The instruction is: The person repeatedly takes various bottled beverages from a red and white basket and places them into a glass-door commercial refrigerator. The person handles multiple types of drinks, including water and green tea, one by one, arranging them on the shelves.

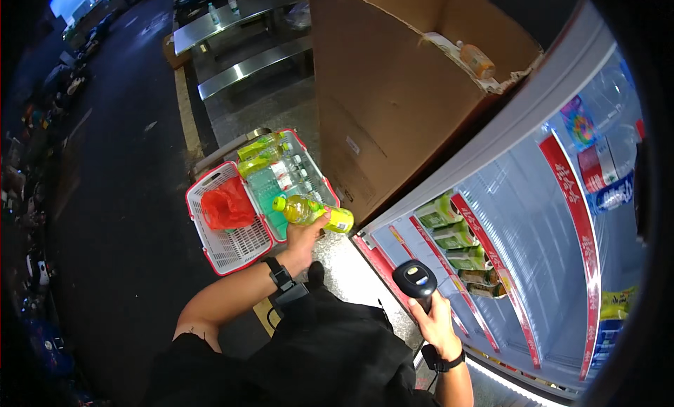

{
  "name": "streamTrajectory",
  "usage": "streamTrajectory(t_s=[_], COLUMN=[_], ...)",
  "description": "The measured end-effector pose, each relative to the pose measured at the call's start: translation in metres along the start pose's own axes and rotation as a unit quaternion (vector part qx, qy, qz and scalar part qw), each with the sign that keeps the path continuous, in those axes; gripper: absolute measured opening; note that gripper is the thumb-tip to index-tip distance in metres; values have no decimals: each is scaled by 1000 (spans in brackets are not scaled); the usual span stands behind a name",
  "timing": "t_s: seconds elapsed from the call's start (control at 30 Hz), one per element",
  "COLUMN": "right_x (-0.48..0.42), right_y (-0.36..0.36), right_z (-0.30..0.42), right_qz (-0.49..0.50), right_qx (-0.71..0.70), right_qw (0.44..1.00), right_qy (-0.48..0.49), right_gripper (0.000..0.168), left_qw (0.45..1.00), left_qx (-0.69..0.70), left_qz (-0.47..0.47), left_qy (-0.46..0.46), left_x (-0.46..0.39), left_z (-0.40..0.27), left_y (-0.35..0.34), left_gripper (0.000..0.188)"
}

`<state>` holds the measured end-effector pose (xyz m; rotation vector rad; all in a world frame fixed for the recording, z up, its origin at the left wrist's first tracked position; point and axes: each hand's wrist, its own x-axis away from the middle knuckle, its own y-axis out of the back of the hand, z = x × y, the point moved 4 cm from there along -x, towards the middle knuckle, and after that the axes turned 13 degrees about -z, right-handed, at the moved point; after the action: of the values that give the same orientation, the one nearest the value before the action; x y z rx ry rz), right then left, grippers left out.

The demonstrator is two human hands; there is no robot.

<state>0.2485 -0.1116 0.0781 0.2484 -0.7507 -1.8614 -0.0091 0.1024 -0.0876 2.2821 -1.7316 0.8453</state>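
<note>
My left hand (306, 239) is closed around a bottle of yellow-green drink (337, 219) with a lime-green cap, held sideways over the edge of a basket. A black handheld barcode scanner (416, 278) is gripped by its handle in my right hand (438, 323), in front of the open fridge's shelves. The farther basket (330, 188), grey with a red rim, holds several bottles, some yellow-green and some clear with white caps. Beside it, a white basket (197, 238) with a red rim contains a red plastic bag (227, 203).
At the right, the drinks fridge's shelves (571, 196) have red price strips and hold several bottles. A large cardboard box (389, 107) stands beside it, an orange drink bottle (476, 60) on top. Behind are metal benches (253, 67); parked vehicles line the far left.
</note>
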Motion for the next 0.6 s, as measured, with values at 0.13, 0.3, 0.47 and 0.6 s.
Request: streamTrajectory(t_s=[0.13, 0.3, 0.47, 0.6], right_x=[5, 13, 14, 16], right_y=[-1, -10, -20, -26], right_z=[-30, -59, -49, -54], right_qz=[-22, -54, -27, 24], right_qx=[2, 3, 59, 116], right_qw=[999, 995, 992, 984], right_qy=[-41, -85, -109, -132], right_gripper=[34, 26, 40, 41], left_qw=[971, 803, 622, 502], left_qx=[-143, -511, -718, -809], left_qz=[-27, -103, 49, 70], left_qy=[-191, -288, -309, -299], left_x=[-86, -162, -197, -259], left_z=[-5, -56, -69, -11], left_y=[45, 77, 54, 65], left_gripper=[58, 75, 59, 55])
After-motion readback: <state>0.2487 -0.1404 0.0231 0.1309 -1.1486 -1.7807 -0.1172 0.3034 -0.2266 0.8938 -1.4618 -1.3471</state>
